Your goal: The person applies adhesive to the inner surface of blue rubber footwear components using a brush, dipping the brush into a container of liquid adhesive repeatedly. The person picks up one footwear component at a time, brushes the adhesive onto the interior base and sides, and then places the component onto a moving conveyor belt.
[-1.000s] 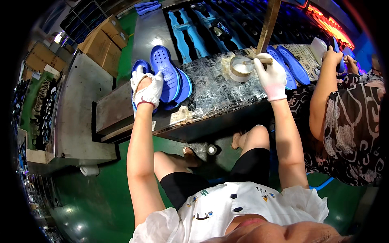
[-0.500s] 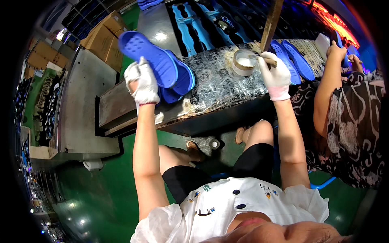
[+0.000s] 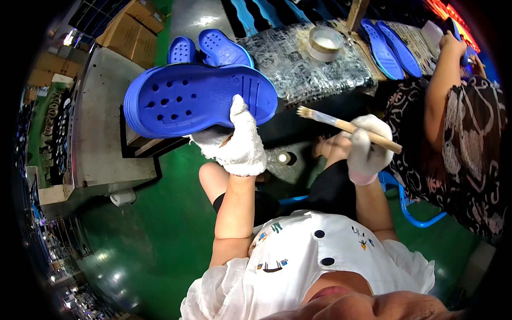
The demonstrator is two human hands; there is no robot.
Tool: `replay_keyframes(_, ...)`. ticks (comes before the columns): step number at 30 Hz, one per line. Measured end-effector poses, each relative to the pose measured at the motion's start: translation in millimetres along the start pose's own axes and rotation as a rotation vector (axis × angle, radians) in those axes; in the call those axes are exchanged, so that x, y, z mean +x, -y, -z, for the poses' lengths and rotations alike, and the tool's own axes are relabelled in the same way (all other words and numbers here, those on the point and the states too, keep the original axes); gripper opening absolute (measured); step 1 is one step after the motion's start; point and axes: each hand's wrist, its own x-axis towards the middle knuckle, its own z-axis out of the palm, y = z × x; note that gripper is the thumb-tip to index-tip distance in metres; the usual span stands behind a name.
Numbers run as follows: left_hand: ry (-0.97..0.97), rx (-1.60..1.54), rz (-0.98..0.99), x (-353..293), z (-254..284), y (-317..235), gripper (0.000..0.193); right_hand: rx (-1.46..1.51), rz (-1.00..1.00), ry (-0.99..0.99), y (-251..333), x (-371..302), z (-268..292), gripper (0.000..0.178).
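Note:
My left hand (image 3: pixel 234 146), in a white knit glove, grips a blue shoe sole (image 3: pixel 205 101) near its narrow end, thumb on the upper face. Holes dot the sole's broad end, and grooves cross the other. In my right hand (image 3: pixel 372 149), also white-gloved, a wooden-handled flat paintbrush (image 3: pixel 344 126) points its bristles left toward the sole without touching it. Beyond them, a round tub (image 3: pixel 324 50) with pale contents sits on the plastic-covered bench (image 3: pixel 293 72). More blue soles (image 3: pixel 226 49) lie behind the held one.
A wooden post (image 3: pixel 356 16) rises beside the tub. Two blue soles (image 3: pixel 381 50) rest farther right, near a co-worker's arm (image 3: pixel 440 101). Cardboard boxes (image 3: pixel 128 40) stand at the back left, behind a grey metal cabinet (image 3: pixel 101 122). A blue stool (image 3: pixel 421 216) is at my right.
My left hand has brought one sole from the stack toward me, turning it sideways. My right hand has drawn back from the tub, bringing the paintbrush nearer my body.

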Motion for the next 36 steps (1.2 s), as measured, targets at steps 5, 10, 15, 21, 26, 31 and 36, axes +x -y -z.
replay_keyframes(5,0.105,-0.144,-0.015,-15.8,-0.7,-11.9,0.052,-0.119,0.099,0.196,16.6,14.9,-12.7,0.017)
replay_keyframes(10,0.131,-0.128,-0.009,-18.2,6.7,-10.1,0.058,-0.361,0.200,0.301,26.4,20.6,-7.7,0.013)
replay_keyframes(15,0.139,-0.150,0.012,-21.5,8.0,-3.2,0.063,-0.264,0.092,0.221,23.3,15.0,-11.6,0.013)
replay_keyframes(21,0.137,-0.168,0.057,-17.4,10.1,-3.3,0.064,-0.234,0.107,0.241,24.0,15.7,2.2,0.012)
replay_keyframes(26,0.123,-0.122,0.046,-17.7,8.7,-4.6,0.062,-0.235,0.113,0.336,25.5,18.3,-6.7,0.007)
replay_keyframes(31,0.076,-0.136,0.005,-22.3,5.4,-3.7,0.062,-0.162,0.119,0.251,20.8,12.0,4.4,0.007)
replay_keyframes(36,0.123,-0.219,0.005,-23.7,6.8,-8.0,0.061,-0.223,0.125,0.354,21.7,16.7,-1.7,0.006)
